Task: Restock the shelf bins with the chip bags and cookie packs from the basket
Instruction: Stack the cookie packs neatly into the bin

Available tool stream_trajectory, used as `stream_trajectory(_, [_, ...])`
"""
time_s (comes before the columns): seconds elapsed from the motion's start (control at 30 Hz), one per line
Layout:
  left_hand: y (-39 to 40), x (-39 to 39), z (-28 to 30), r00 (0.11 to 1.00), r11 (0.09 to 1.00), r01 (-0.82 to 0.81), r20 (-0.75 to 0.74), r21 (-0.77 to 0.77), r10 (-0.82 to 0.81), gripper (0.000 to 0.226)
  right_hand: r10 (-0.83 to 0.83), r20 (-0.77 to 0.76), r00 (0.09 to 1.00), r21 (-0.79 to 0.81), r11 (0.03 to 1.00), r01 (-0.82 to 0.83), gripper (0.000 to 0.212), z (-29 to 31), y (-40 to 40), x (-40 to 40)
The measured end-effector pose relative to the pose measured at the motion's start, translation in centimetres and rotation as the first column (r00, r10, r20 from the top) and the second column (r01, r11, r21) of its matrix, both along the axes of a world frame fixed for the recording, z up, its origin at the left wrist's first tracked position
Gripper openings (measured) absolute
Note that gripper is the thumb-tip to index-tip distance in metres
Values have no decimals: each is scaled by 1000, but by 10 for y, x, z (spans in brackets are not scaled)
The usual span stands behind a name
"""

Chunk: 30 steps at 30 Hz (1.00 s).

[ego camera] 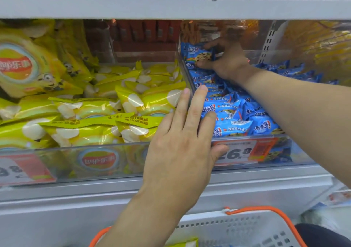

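Head: cookie pack in right grip

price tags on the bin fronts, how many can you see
2. One price tag is on the front of the chip bin at lower left, cut off by the frame edge. The other price tag is on the cookie bin front, partly covered by the left hand.

We see two shelf bins side by side; the chip bags fill the bin at nine o'clock, the cookie packs the bin at three o'clock; a divider stands between them; the basket sits at six o'clock, below the shelf.
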<state>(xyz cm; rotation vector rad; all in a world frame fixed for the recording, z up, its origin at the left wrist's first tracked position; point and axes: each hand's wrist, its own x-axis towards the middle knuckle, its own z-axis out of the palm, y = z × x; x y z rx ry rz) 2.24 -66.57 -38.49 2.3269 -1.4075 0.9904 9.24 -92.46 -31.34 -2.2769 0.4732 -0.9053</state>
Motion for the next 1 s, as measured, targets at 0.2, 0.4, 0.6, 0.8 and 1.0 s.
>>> stream_trajectory(0.2, [1, -1, 1, 1000, 1000, -1, -4, 7, 1, 58, -4, -8, 1000, -18, 1000, 4, 42, 0, 3, 2])
stream_trajectory(0.4, [1, -1, 1, 1000, 1000, -9, -7, 21, 9, 58, -42, -26, 999, -72, 997, 40, 32, 0, 7, 5])
stream_trajectory(0.6, [1, -1, 0, 1000, 1000, -6, -8, 16, 6, 58, -95, -3, 995, 36, 995, 96, 51, 1, 7, 3])
stream_trajectory(0.8, [3, -1, 0, 1000, 1000, 0, -21, 10, 0, 57, -107, -80, 991, 60, 992, 112, 43, 26, 2, -12])
stream_trajectory(1.0, [6, -5, 7, 997, 999, -4, -83, 45, 7, 57, -144, -247, 958, -86, 988, 126, 15, 30, 31, -81])
